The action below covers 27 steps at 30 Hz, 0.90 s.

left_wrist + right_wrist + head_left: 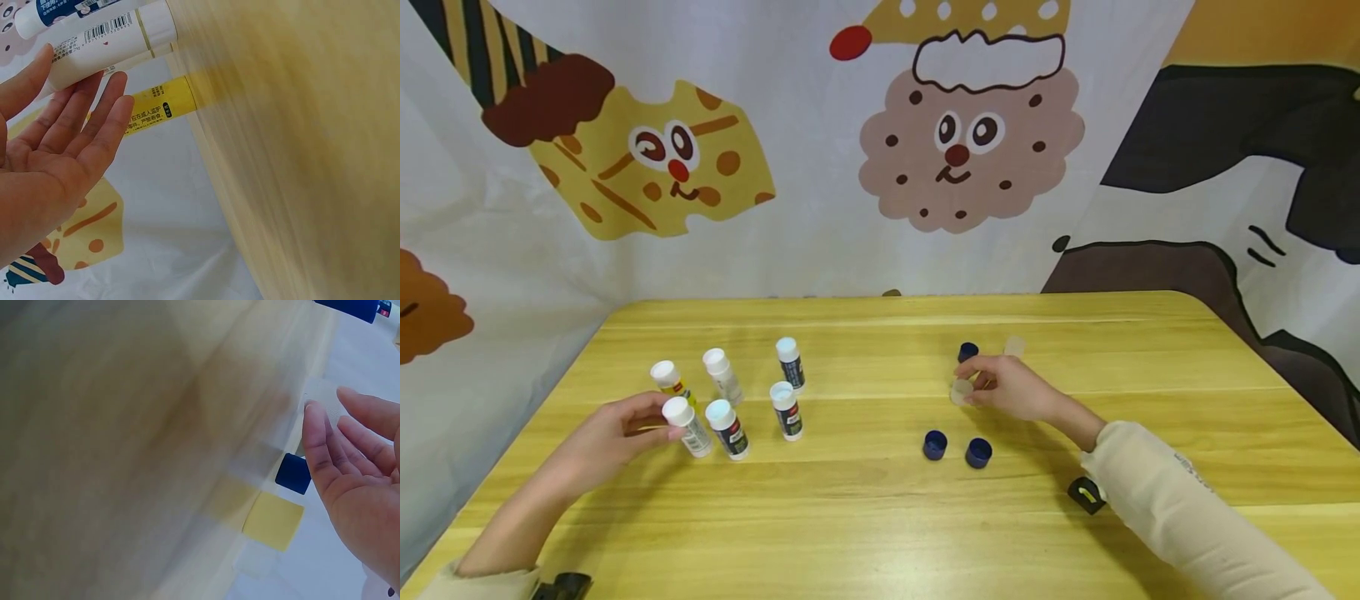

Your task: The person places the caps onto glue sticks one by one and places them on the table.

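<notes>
toward the left edge of the worktop (850, 517), left hand (604, 437) grips a white tube (694, 433), thumb one side, fingers the other; five other tubes (787, 412) stand close by. right of worktop middle, right hand (1011, 387) pinches a clear cap (960, 393). dark blue cap (967, 351) just behind it toward back edge, two blue caps (934, 447) nearer front edge. yellow cap (274, 520) near the hand, right wrist view.

Six tubes (697, 435) nearer the table's left edge (562, 398): three navy-labelled, two white, one yellow; six caps (978, 454) nearer its right: three navy, two clear, one yellow
</notes>
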Each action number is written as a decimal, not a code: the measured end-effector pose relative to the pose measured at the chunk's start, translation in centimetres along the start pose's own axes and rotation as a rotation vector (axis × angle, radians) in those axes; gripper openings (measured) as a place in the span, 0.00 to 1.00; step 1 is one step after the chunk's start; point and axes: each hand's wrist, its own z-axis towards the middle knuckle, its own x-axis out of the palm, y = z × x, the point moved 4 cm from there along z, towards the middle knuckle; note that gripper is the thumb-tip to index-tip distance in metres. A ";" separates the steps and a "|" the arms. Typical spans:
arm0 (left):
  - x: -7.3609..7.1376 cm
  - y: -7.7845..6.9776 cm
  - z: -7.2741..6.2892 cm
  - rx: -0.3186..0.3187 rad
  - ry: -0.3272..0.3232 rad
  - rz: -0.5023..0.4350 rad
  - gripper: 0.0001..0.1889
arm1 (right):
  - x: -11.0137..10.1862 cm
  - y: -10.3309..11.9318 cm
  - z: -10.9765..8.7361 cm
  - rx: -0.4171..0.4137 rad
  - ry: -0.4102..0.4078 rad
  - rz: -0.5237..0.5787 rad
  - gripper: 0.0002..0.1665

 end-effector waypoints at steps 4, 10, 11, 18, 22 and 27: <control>0.0 -0.1 -0.1 0.003 -0.006 0.000 0.24 | -0.4 0.1 -0.2 -0.002 -0.019 -0.010 0.18; -0.4 -0.2 -0.6 -0.017 -0.017 0.023 0.21 | -1.4 0.5 -0.5 -0.014 -0.049 -0.004 0.18; -0.4 -0.2 -0.7 -0.019 -0.017 0.026 0.20 | -1.6 0.6 -0.5 -0.021 -0.050 0.001 0.18; -1.4 -0.6 -1.7 -0.024 -0.053 0.074 0.19 | -3.0 1.0 -1.1 -0.034 -0.077 -0.009 0.17; -2.0 -0.9 -2.2 -0.032 -0.083 0.088 0.16 | -3.7 1.2 -1.4 -0.035 -0.098 -0.031 0.16; -2.6 -1.7 -2.5 -0.060 -0.110 0.094 0.17 | -4.3 1.1 -1.7 -0.014 -0.106 -0.020 0.16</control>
